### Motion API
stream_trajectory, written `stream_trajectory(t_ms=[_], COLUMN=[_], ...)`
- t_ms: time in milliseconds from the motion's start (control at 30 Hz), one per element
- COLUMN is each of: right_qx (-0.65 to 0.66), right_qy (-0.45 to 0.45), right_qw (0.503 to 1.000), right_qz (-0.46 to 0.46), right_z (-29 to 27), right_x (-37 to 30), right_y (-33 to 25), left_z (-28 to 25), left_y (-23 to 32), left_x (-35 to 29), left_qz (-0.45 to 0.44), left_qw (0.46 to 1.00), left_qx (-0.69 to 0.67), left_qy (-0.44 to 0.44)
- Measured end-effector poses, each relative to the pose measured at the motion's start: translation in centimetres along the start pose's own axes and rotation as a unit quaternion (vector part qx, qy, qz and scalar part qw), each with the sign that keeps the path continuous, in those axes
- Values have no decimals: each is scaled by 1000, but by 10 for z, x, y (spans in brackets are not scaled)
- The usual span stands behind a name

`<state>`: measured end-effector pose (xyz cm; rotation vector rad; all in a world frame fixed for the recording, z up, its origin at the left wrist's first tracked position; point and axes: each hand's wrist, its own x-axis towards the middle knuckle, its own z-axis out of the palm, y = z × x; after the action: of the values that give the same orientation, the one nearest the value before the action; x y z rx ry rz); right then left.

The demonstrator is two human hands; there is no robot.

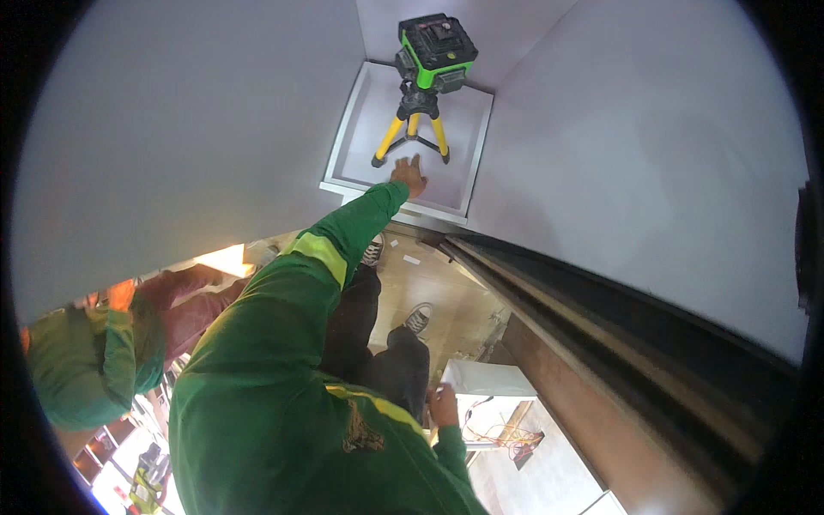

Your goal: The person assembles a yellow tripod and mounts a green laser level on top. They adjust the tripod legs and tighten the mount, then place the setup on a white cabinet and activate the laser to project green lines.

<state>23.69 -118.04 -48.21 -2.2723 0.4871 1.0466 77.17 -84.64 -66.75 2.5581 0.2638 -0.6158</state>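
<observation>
A black and green laser level (436,47) stands on a small tripod (412,129) with yellow legs and black feet. The tripod rests inside a shallow, white-framed recessed ledge (365,163) in the corner between pale walls. My left hand (409,176) reaches forward and lies on the ledge's front part, fingers spread, just in front of the tripod's feet and holding nothing. Lower down, at my right side, my right hand (444,405) is beside the edge of a white cabinet or box (489,378). Its fingers are too small and blurred to read.
Pale panels rise at left (189,129) and right (652,163). A long dark rail (592,335) runs along the right panel's lower edge. Red and yellow wires (519,442) lie on the white cabinet. Another person (94,360) in green works at left. Scraps (412,259) lie on the floor.
</observation>
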Motion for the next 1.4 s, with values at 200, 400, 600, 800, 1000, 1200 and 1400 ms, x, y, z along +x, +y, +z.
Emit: stream_trajectory(t_ms=[200,400,600,800,1000,1200,1400], right_qx=[36,154,164,149,110,74,50], right_qy=[0,-22,-27,14,29,43,-5], right_qw=[996,969,961,985,992,995,997], right_qz=[87,191,221,86,52,41,-54], right_z=[54,76,79,44,8,-42,-24], right_x=[-45,-73,-61,-39,-24,-5,61], right_y=[39,44,42,54,23,-5,-97], left_z=[31,23,38,48,65,72,41], left_y=[-19,-10,-12,-44,-39,-39,-28], left_x=[80,105,111,88,7,100,120], left_qz=[-43,-117,-115,19,127,-91,-72], left_qw=[993,989,989,991,949,869,878], left_qx=[52,89,87,90,-203,-304,-339], left_qy=[94,-25,-15,96,207,379,331])
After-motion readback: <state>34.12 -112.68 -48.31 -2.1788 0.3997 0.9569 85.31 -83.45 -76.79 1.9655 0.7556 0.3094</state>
